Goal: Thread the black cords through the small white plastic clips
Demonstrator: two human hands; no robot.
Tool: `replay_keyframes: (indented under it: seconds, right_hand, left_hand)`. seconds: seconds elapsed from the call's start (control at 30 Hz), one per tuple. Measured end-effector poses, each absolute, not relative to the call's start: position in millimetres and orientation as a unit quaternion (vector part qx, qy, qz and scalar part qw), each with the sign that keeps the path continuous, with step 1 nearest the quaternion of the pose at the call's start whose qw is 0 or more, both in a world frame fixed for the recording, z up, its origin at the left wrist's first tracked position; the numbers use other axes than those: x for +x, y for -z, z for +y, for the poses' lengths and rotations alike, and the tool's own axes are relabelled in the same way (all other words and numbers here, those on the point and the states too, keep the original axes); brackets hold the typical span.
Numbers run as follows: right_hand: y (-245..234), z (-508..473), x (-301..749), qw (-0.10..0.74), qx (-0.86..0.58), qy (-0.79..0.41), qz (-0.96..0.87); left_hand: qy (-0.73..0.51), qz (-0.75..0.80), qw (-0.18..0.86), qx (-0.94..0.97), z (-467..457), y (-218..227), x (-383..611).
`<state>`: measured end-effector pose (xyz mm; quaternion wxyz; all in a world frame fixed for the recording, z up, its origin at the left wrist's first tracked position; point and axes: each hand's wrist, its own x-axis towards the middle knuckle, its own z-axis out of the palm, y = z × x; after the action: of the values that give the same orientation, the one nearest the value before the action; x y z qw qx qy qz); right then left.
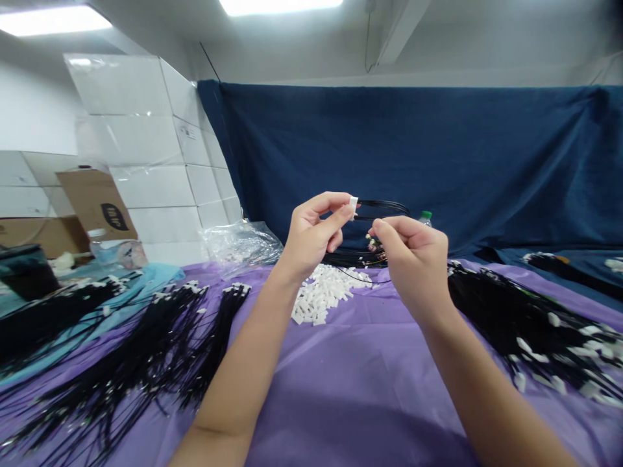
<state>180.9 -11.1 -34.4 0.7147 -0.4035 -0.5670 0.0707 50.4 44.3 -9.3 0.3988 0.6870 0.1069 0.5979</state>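
Observation:
My left hand [314, 228] is raised over the table and pinches a small white connector [353, 204] between thumb and forefinger. My right hand [413, 256] is closed just to its right, fingers pinched on a thin black cable [387, 207] that loops behind both hands. The cable's end meets the connector. Below the hands lies a pile of white connectors [324, 295] on the purple table cover [350, 376].
Bundles of black cables with white ends [160, 350] lie at left, another heap [530, 327] at right. A clear plastic bag [241, 243], white stacked boxes [146, 149], a cardboard box [97, 204] and a blue curtain [438, 155] stand behind. A bottle cap [426, 215] shows.

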Motion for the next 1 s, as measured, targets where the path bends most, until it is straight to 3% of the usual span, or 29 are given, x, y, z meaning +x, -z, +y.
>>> replay_keyframes:
  seconds: [1.0]
  right_hand:
    - [35.1, -8.8, 182.3, 0.654, -0.424, -0.071, -0.623]
  left_hand:
    - [-0.578, 0.098, 0.424, 0.69, 46.4, 12.1, 52.2]
